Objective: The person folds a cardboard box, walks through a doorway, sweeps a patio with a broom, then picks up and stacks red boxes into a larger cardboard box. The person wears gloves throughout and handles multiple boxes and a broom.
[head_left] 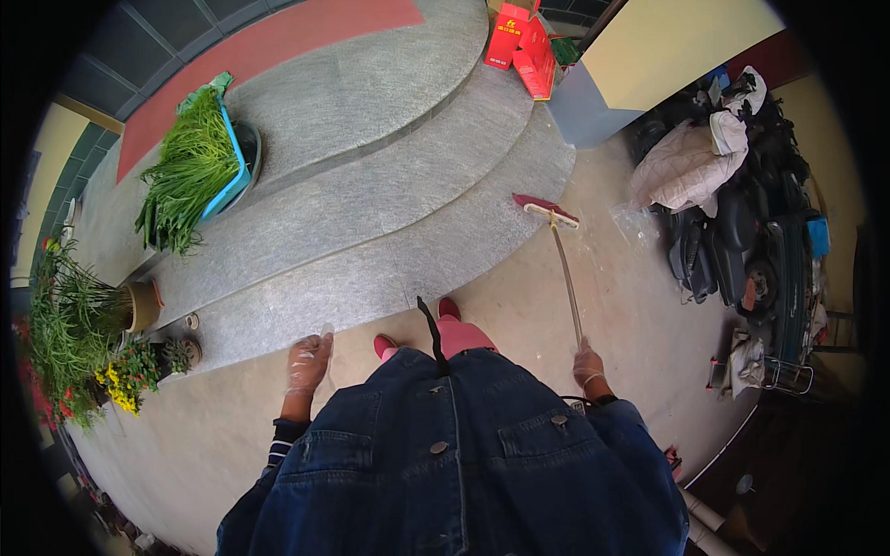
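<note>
My right hand (588, 364) is wrapped round the top of a long thin handle and holds a broom. The broom (547, 211) has a pale head with dark red bristles, and it rests on the floor ahead of me, beside the curved lowest step. My left hand (309, 363), in a thin clear plastic glove, hangs at my left side near the step's edge. Its fingers are curled in, with nothing seen in them. The loose tip of the glove sticks up above the fingers.
Curved grey stone steps (389, 199) rise ahead. A blue crate (227, 167) of green leafy stalks lies on them at left, near potted plants (83, 315). Red boxes (519, 46) stand by a pillar (640, 74). Scooters (723, 232), one under a pale quilted cover (691, 162), line the right.
</note>
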Demonstrator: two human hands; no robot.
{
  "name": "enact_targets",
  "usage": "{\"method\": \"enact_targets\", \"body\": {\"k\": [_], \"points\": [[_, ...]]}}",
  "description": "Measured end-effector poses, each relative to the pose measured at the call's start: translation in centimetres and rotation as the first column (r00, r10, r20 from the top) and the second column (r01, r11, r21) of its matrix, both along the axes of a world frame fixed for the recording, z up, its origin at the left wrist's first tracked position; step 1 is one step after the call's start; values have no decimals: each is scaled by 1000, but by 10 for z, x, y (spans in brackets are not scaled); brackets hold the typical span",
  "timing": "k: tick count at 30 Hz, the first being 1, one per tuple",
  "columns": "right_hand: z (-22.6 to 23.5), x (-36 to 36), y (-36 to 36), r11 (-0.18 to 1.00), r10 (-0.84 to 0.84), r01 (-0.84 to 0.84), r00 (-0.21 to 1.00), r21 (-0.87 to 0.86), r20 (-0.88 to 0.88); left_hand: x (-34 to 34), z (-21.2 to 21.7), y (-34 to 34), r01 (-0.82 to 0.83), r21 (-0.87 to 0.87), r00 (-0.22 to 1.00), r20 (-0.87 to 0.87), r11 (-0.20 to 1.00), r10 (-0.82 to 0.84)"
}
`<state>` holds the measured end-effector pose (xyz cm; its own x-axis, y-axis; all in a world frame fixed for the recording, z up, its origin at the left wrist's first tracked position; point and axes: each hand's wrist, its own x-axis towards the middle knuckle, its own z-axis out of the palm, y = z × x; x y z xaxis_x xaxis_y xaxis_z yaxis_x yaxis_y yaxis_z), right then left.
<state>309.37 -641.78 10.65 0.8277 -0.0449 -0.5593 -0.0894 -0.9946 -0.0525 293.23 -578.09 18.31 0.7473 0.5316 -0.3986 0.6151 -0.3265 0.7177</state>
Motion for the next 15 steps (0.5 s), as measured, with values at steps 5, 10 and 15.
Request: {"method": "enact_targets", "body": {"k": [5,10,15], "points": [[-71,136,74,990,-3,3,1000,139,4,-8,21,-17,-93,17,996,14,996,93],[-59,116,121,983,15,8,992,181,-123,-40,22,-38,-195,-25,979,50,980,196],[-31,19,96,978,208,-198,962,72,-176,-60,8,-44,-129,-28,992,10,991,129]]}}
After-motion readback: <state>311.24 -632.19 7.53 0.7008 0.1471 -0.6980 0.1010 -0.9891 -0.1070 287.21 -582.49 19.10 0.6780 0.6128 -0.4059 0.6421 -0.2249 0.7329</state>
